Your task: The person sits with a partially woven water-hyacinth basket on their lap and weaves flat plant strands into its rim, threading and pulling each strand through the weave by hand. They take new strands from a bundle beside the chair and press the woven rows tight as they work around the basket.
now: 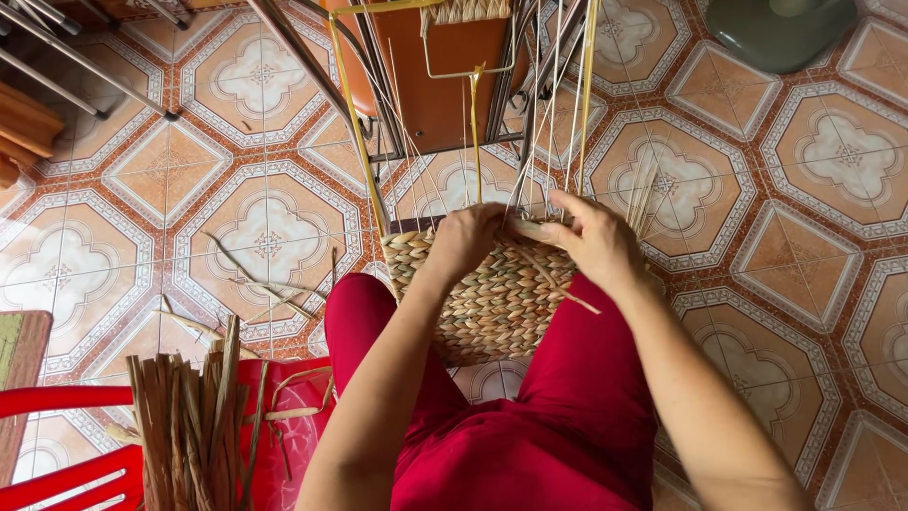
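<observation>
Red-trousered lap, woven basket [487,303] between knees, hands on rim

Both hands, left hand [465,241] and right hand [596,241], rest on the woven basket's [492,303] upper edge; bundled straw strips [194,426] lie left of them, a chair [440,85] beyond.

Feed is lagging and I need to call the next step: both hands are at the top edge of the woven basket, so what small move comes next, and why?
Probably pull the strand pinched in the right hand snug across the top row. The left hand presses the basket rim beside it, the bare upright spokes rise just above the weave, and the strand looks slack there.
</observation>
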